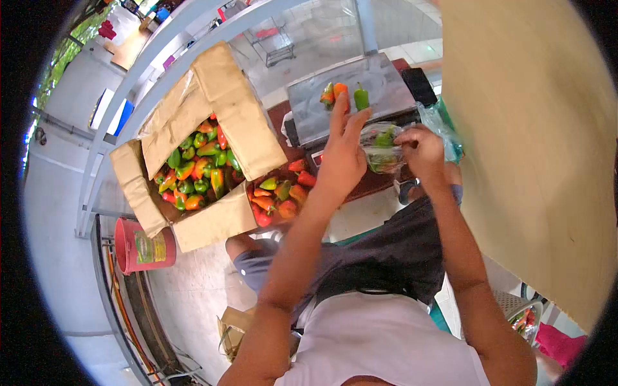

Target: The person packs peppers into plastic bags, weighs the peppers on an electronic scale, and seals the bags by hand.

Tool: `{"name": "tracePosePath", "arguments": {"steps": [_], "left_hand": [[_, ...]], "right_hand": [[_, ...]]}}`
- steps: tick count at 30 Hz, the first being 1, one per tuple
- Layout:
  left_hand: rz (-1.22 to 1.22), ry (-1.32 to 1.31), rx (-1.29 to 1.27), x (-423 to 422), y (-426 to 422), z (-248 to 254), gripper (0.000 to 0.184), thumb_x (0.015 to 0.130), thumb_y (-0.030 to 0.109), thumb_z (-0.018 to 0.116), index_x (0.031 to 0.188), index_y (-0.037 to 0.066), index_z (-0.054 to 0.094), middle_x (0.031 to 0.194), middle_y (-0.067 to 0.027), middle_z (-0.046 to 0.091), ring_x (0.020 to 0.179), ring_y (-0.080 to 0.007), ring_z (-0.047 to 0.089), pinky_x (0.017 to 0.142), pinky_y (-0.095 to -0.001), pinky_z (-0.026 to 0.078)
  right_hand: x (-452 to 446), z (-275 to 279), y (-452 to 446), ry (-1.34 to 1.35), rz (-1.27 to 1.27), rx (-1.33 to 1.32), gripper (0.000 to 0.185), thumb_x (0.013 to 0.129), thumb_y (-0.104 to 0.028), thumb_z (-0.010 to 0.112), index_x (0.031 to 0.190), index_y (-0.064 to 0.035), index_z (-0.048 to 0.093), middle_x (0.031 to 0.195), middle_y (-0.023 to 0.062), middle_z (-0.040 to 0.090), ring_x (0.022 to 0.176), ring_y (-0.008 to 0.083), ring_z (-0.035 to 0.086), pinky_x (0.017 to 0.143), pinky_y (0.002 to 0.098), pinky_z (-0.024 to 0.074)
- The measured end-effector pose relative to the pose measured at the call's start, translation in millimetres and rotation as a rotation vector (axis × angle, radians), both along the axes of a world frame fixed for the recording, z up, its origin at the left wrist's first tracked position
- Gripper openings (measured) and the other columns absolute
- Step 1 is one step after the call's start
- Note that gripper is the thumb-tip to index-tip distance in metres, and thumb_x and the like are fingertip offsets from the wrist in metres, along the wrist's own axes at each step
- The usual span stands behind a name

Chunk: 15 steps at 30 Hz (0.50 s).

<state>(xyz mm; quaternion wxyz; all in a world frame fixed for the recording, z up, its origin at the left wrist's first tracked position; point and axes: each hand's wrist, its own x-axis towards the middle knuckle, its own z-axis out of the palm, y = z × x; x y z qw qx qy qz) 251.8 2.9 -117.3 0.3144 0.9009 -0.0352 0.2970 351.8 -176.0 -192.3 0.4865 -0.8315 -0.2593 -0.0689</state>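
Observation:
My left hand reaches over the near edge of a metal weighing plate, its fingers stretched out and apart. Just beyond the fingertips lie an orange pepper, a mixed green-and-orange pepper and a green pepper. Whether a fingertip touches the orange one, I cannot tell. My right hand is closed, pinching the edge of a clear plastic bag. Green peppers show through the bag's film, which sits between my hands in front of the plate.
An open cardboard box full of red, orange and green peppers stands left, with loose peppers beside it. A black phone-like object and crumpled plastic lie right of the plate. A tan board rises at right; a pink bucket stands lower left.

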Motion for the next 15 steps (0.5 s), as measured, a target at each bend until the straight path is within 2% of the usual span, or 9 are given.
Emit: {"name": "tracePosePath", "arguments": {"steps": [1,2,5,8,10,11,12,15], "left_hand": [[0.001,0.021,0.029,1,6,0,0.063,0.074,-0.017,0.049,0.132,0.008,0.058,0.155,-0.0275,0.033,0.133,-0.0452,0.048,0.101,-0.0438,0.049],[0.007,0.033,0.059,1,11,2,0.063,0.074,-0.017,0.049,0.131,0.009,0.059,0.154,-0.0261,0.035,0.131,-0.0434,0.051,0.100,-0.0425,0.050],[0.035,0.040,-0.108,-7,12,24,0.060,0.074,-0.018,0.052,0.128,0.007,0.060,0.146,-0.0228,0.045,0.119,-0.0332,0.062,0.093,-0.0364,0.055],[-0.087,0.326,-0.226,-5,31,27,0.057,0.072,-0.019,0.057,0.123,0.006,0.062,0.130,-0.0175,0.058,0.105,-0.0225,0.067,0.084,-0.0305,0.056],[-0.223,0.445,-0.346,0,49,22,0.057,0.071,-0.020,0.057,0.122,0.005,0.062,0.122,-0.0148,0.063,0.101,-0.0213,0.067,0.082,-0.0301,0.056],[-0.291,0.510,-0.411,1,54,17,0.057,0.071,-0.020,0.057,0.122,0.005,0.061,0.118,-0.0134,0.065,0.099,-0.0207,0.068,0.081,-0.0299,0.056],[-0.302,0.562,-0.398,8,58,17,0.045,0.073,-0.015,0.059,0.114,0.004,0.065,0.106,-0.0099,0.070,0.092,-0.0175,0.068,0.079,-0.0300,0.055],[-0.439,0.743,0.000,28,55,23,0.030,0.077,-0.007,0.064,0.105,0.003,0.068,0.096,-0.0086,0.072,0.089,-0.0157,0.068,0.078,-0.0317,0.055]], "right_hand": [[4,9,-1,-0.156,0.063,-0.093,0.027,0.077,0.000,0.064,0.100,-0.0038,0.076,0.106,0.0162,0.072,0.096,0.0345,0.069,0.086,0.0403,0.0546],[5,19,-2,-0.105,0.110,-0.246,0.035,0.073,0.004,0.060,0.102,-0.0045,0.076,0.115,0.0188,0.070,0.105,0.0363,0.067,0.093,0.0394,0.0532],[1,44,0,-0.116,0.236,-0.242,0.039,0.075,0.007,0.063,0.109,-0.0058,0.075,0.126,0.0159,0.067,0.098,0.0318,0.070,0.087,0.0368,0.0555],[-5,61,-4,0.146,0.301,-0.166,0.043,0.076,0.007,0.063,0.115,-0.0066,0.074,0.132,0.0162,0.063,0.099,0.0259,0.070,0.085,0.0332,0.0555],[-9,56,-7,0.198,0.315,-0.182,0.045,0.076,0.007,0.063,0.117,-0.0074,0.073,0.133,0.0162,0.063,0.098,0.0220,0.070,0.083,0.0302,0.0552],[-10,43,-9,0.233,0.305,-0.182,0.038,0.075,0.006,0.062,0.109,-0.0050,0.075,0.128,0.0194,0.064,0.105,0.0297,0.067,0.090,0.0372,0.0534],[-13,44,-6,0.268,0.295,-0.183,0.032,0.073,0.004,0.061,0.100,-0.0025,0.077,0.123,0.0226,0.066,0.111,0.0374,0.065,0.097,0.0442,0.0516],[-23,68,-8,0.390,0.216,-0.497,0.029,0.072,0.004,0.062,0.096,-0.0031,0.077,0.118,0.0236,0.067,0.108,0.0389,0.064,0.094,0.0462,0.0523]]}}
